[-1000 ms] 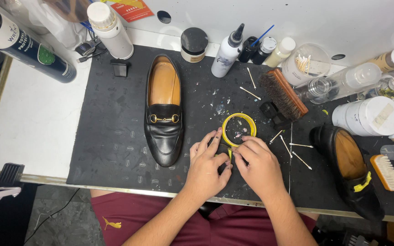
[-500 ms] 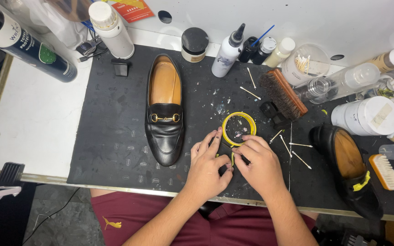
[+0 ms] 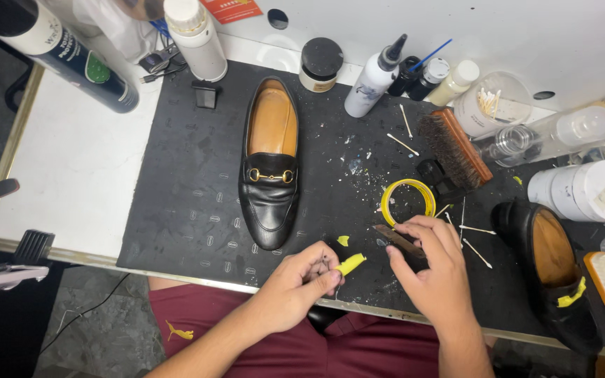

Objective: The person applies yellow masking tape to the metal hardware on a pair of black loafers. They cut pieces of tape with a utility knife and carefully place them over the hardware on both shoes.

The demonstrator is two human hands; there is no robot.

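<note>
Left hand: your left hand [image 3: 295,287] is pinching a short strip of yellow tape [image 3: 351,264] between thumb and fingertips, grip clenched on it, just over the near edge of the surface.
Right hand: your right hand [image 3: 432,269] is holding a small brown-handled blade [image 3: 397,240] flat against the black mat [image 3: 176,203], fingers closed around it.
Tape roll: the yellow tape roll [image 3: 407,201] is lying flat just beyond your right hand, a thin glossy ring.
Done so far: one piece looks already cut free; the black shoe at the right [image 3: 554,269] is already wearing a yellow tab near its heel.
Left to do: the black loafer [image 3: 269,164] in the middle is showing no tape at all, as far as you can judge.
Materials: the loafer is smooth black leather with a tan lining and a gold metal bit; the wooden brush [image 3: 455,148] is showing stiff dark bristles; cotton swabs [image 3: 472,241] are lying scattered, thin and pale.
Mat: it is looking rubbery, flecked with white and yellow scraps.
</note>
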